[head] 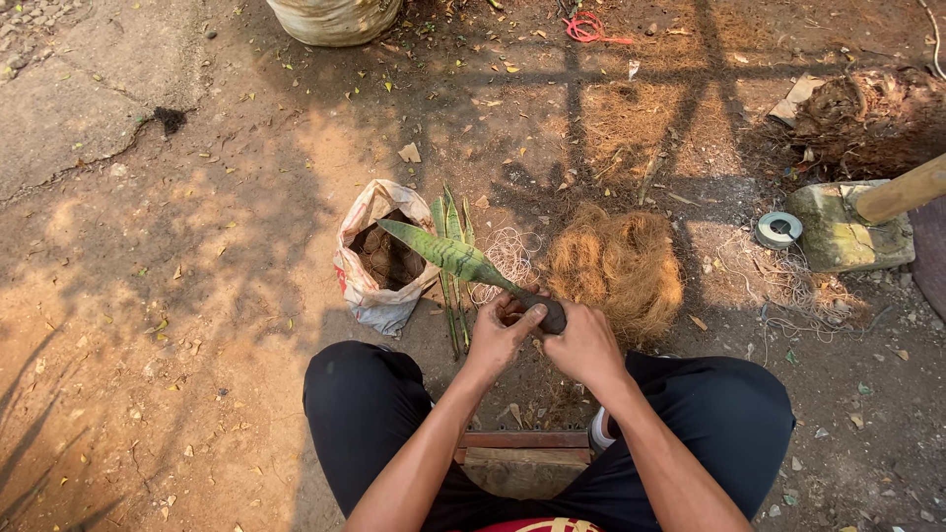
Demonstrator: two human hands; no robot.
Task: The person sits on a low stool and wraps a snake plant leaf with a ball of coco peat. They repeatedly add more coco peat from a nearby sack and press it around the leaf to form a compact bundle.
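White sack [367,286] open, dark soil inside, sits left of knees on dirt. Left hand [500,333] and right hand [583,345] both clamped on dark root ball [548,313] of striped green leaf cutting [445,252]; long axis runs diagonal, tip pointing up-left over sack. Coir pile [619,268] just right.

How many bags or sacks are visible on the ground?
2. An open bag of soil lies before the person's left knee, beside loose leaves. A large pale sack stands at the top edge, partly cropped.
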